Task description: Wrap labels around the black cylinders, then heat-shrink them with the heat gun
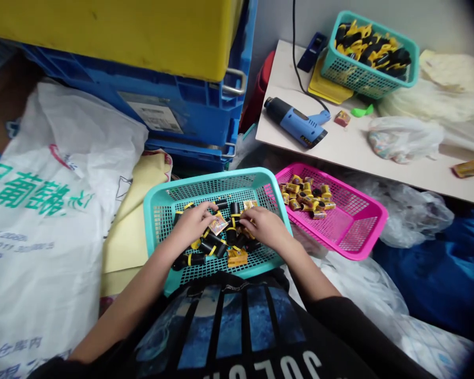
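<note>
Both hands are inside a turquoise plastic basket (274, 189) on my lap. My left hand (193, 225) has its thumb and fingers bent together at the edge of a small printed wrapper (218, 224). My right hand (264, 226) is closed at the fingertips on a black cylinder with a yellow band (235, 217); the fingers partly hide its end. Several loose black cylinders with yellow bands (213, 245) lie around the hands. A yellow printed wrapper (237, 258) rests near the basket's front, and another wrapper (250, 204) lies behind my right hand.
To the right, a pink basket (363, 231) holds several yellow-wrapped cylinders (306, 195). A white table (347, 152) bears a blue heat gun (296, 121) and a filled turquoise basket (371, 79). Blue crates (174, 116) stand ahead; a white sack (35, 252) lies left.
</note>
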A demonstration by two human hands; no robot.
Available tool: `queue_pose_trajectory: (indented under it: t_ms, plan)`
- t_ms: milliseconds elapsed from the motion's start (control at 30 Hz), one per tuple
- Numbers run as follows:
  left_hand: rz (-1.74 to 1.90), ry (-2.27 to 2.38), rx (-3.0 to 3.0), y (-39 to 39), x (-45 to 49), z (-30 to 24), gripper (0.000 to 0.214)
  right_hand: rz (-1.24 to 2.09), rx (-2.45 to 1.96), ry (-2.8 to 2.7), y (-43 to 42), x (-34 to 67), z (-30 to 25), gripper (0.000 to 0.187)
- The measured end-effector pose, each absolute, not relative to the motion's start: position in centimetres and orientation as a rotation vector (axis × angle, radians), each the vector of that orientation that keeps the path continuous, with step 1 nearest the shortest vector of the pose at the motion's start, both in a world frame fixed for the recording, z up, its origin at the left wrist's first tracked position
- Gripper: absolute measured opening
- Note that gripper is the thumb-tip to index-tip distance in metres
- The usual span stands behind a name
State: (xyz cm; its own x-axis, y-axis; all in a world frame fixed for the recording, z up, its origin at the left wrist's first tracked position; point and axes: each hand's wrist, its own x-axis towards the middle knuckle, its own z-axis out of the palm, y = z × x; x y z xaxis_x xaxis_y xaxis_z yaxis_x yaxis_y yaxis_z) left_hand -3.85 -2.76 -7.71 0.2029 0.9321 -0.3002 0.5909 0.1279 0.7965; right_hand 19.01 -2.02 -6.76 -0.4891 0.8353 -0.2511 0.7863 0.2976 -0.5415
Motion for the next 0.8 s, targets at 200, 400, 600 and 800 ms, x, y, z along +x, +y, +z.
queue_pose_trajectory:
  t_ms: [200, 400, 600, 800]
  plan:
    - [0.585, 1.490, 1.425, -4.2, -5.0, -6.7, 0.018, 0.781, -1.568, -2.627, 0.8, 16.8, -8.5, 0.035]
    - [0.855, 1.591, 1.202, -4.6, -4.9, -8.4, 0.021, 0.851, -1.917, -2.491, 0.8, 14.1, -10.0, 0.044]
    - [1.041, 1.496, 0.959, -5.0, -4.7, -6.9, 0.021, 1.011, -1.708, -2.144, -0.3, 15.7, -9.3, 0.039]
    - [1.014, 1.445, 0.953, -5.4, -4.3, -5.9, 0.022, 1.627, -1.071, -1.524, -1.0, 17.5, -5.5, 0.044]
